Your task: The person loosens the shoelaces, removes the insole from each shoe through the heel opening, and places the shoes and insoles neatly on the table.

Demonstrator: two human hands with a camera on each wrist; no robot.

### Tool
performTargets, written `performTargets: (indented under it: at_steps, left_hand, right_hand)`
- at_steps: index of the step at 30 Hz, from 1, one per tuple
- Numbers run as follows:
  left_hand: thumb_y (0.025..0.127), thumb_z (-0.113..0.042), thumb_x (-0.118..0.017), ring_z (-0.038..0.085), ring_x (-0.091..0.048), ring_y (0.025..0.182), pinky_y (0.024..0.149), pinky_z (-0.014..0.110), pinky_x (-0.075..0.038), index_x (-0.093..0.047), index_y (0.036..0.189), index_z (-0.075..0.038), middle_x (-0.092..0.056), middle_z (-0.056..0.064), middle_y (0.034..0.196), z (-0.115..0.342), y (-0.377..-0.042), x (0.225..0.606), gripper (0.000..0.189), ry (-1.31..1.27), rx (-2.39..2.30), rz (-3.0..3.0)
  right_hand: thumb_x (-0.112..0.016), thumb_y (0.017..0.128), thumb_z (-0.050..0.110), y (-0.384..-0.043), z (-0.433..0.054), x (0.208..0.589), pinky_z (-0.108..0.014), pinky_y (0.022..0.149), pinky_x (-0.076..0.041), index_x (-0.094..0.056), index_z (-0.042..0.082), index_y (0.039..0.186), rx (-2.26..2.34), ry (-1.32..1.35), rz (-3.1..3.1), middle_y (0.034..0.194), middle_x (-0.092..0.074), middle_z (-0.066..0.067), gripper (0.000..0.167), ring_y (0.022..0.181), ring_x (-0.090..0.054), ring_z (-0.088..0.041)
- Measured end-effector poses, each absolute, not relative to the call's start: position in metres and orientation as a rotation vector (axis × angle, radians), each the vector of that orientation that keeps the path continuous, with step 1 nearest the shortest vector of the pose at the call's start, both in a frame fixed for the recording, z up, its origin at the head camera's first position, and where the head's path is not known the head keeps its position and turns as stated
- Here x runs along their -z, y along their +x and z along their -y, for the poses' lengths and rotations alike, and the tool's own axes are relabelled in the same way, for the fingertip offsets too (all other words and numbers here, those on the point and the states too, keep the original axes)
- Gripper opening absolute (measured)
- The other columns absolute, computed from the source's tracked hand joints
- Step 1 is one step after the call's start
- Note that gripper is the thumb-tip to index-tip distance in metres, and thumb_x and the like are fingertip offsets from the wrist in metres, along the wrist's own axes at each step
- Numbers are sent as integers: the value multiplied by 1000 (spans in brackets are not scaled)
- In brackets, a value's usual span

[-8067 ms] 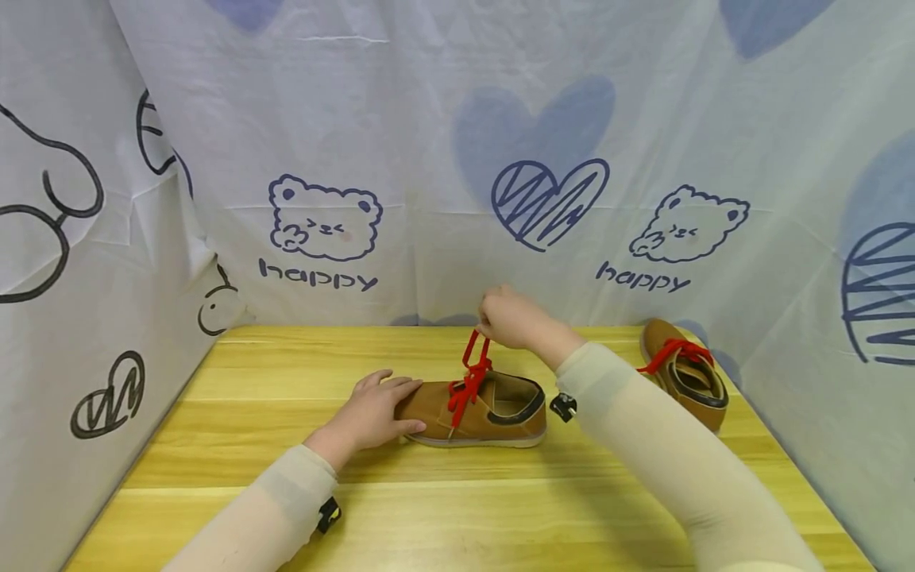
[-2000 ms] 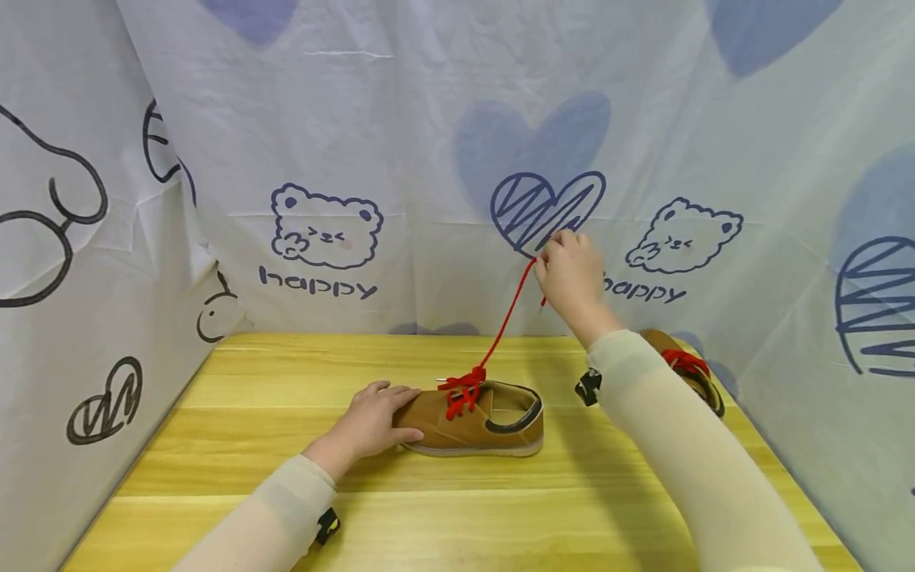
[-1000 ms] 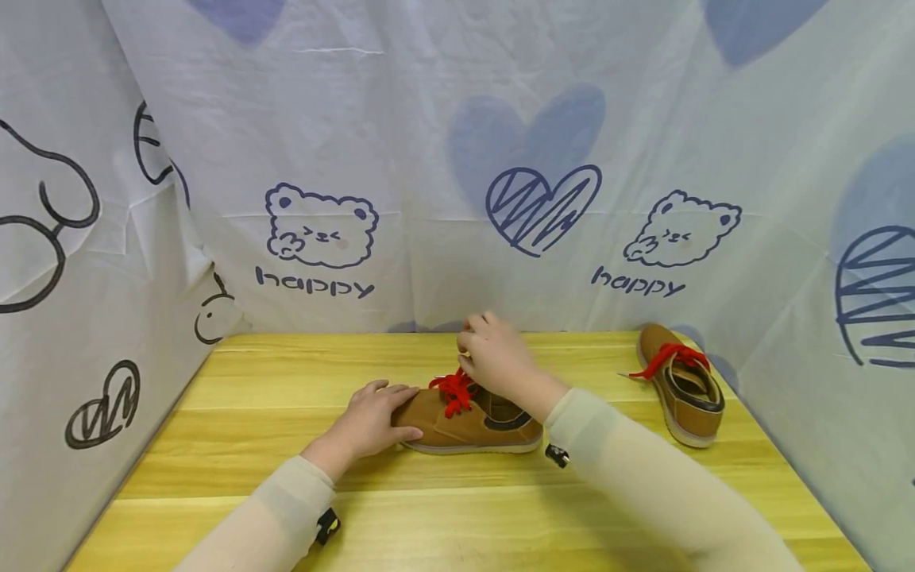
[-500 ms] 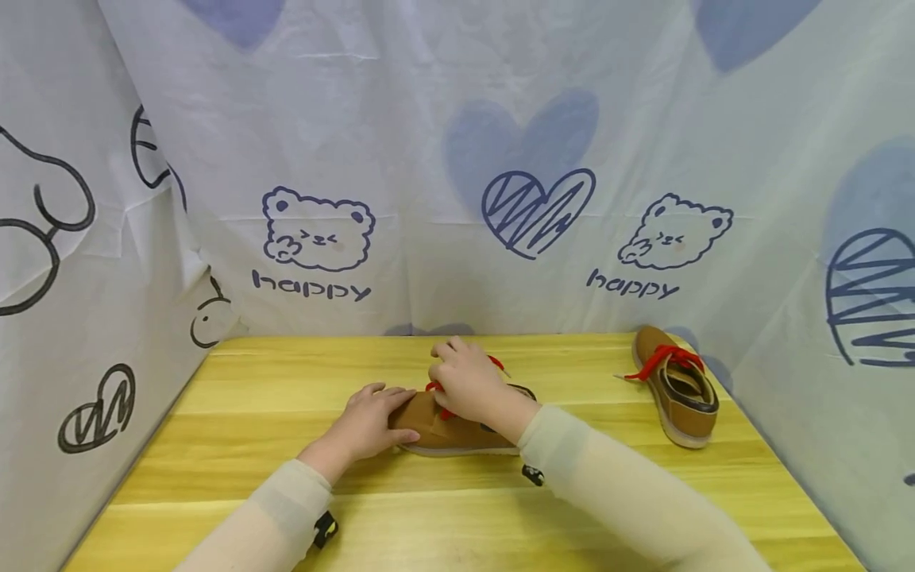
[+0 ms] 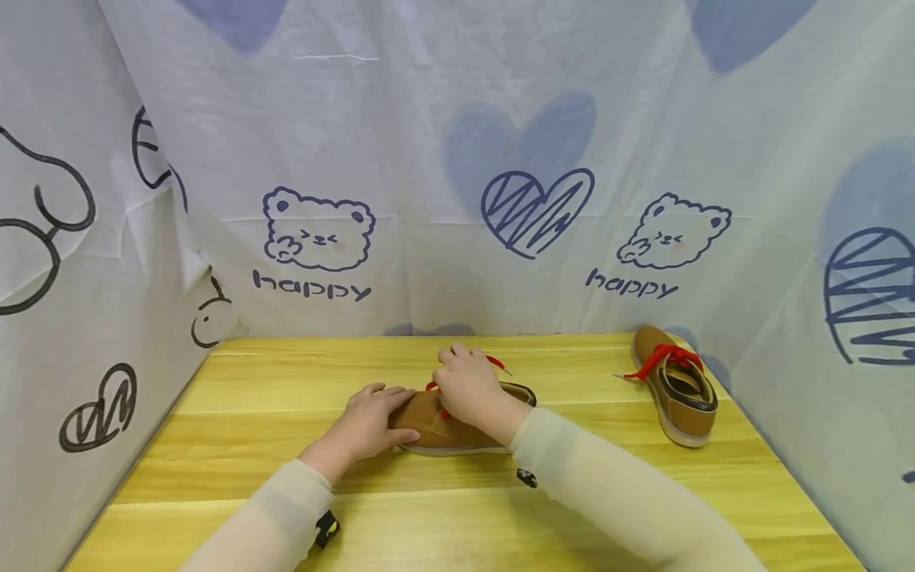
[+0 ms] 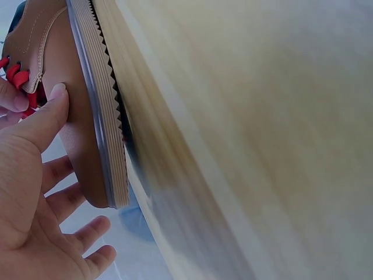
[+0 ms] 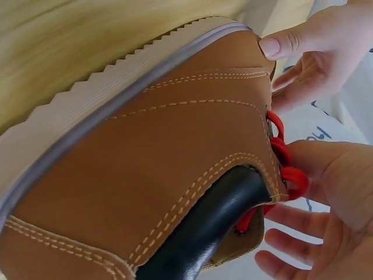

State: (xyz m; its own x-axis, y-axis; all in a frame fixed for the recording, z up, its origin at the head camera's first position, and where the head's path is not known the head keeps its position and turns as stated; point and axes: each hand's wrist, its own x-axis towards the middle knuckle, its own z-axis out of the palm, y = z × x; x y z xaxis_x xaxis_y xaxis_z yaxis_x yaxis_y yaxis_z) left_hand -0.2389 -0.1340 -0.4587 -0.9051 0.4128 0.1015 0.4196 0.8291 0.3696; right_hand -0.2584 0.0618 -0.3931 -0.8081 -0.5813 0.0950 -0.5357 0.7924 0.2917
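A brown shoe [image 5: 446, 435] with a dark padded collar [image 7: 201, 224] lies on its sole, toe to the left. My left hand [image 5: 363, 423] holds the toe, thumb on the near side and fingers over the far side. Over the lacing sits my right hand [image 5: 468, 387]. Its thumb and forefinger pinch the red shoelace [image 7: 294, 179] at the eyelets, while the other fingers spread loosely in the right wrist view. One lace end [image 5: 496, 361] sticks out behind that hand. In the head view the right hand hides most of the lacing.
A second brown shoe [image 5: 693, 409] with a red lace [image 5: 652, 365] trailing left stands at the wooden table's [image 5: 429, 524] back right. White printed cloth [image 5: 429, 119] hangs behind and along both sides.
My right hand drew a lace high to the right, then came back down to the lacing. Over the last half second it has barely shifted. The left hand has kept holding the toe.
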Motion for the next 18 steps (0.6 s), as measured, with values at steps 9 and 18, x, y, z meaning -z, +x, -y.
performTargets:
  at_steps: [9,18]
  left_hand:
    - [85,-46,-77,48,-41,135,110,65,-30,-55,145,-10,-56,13,143,135,-241,462,73,-685,601,2994]
    - [85,-47,-76,47,-39,136,110,64,-29,-54,146,-11,-55,12,145,136,-242,459,74,-679,603,3015]
  right_hand:
    - [-64,97,25,-259,-63,385,-36,83,-54,-79,18,98,277,860,2718,112,-64,-2,16,102,-55,-23]
    - [-66,97,24,-271,-70,363,-42,85,-53,-75,10,99,25,741,2671,107,-65,-5,17,106,-56,-28]
